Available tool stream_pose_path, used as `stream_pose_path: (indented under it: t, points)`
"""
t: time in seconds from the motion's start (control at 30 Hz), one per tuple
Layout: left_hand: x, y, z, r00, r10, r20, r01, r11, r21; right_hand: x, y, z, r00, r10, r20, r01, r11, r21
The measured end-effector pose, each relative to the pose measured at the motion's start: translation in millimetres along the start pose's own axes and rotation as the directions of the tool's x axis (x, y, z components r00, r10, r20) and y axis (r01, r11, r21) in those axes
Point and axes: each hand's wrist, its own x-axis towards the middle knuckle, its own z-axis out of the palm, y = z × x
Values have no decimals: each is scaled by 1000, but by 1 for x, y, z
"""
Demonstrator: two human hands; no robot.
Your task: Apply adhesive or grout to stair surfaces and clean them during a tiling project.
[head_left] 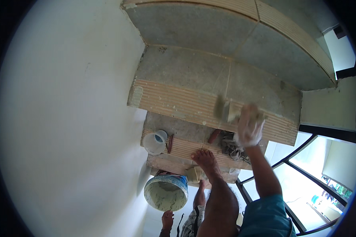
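My right hand (pixel 249 127), in a white glove, is raised against the ribbed tan edge of a stair tread (pixel 178 103). It presses a blurred yellowish sponge pad (pixel 225 110) to that edge. My left hand (pixel 167 219) hangs low at the bottom of the picture, just under a blue-rimmed bucket (pixel 166 192) of grey-green paste. Its fingers are curled, and whether it holds anything is unclear. My bare foot (pixel 205 158) rests on a lower ribbed step.
A small white plastic tub (pixel 155 141) stands on a step by the white wall (pixel 67 126), with a reddish tool handle (pixel 214 135) and a dark tangled heap (pixel 231 147) nearby. A black metal railing (pixel 292 158) runs along the right side.
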Motion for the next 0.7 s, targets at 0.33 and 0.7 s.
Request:
stream_pose_path:
  t: [0.33,0.7]
  points:
    - [16,0,-5,993,74,88,-77,996,36,140,-32,30,922,-331,-200,264,161,951]
    - [-3,-31,9,1000,0,21,1,997,-71,60,136,14,877,-439,-195,473,861,188]
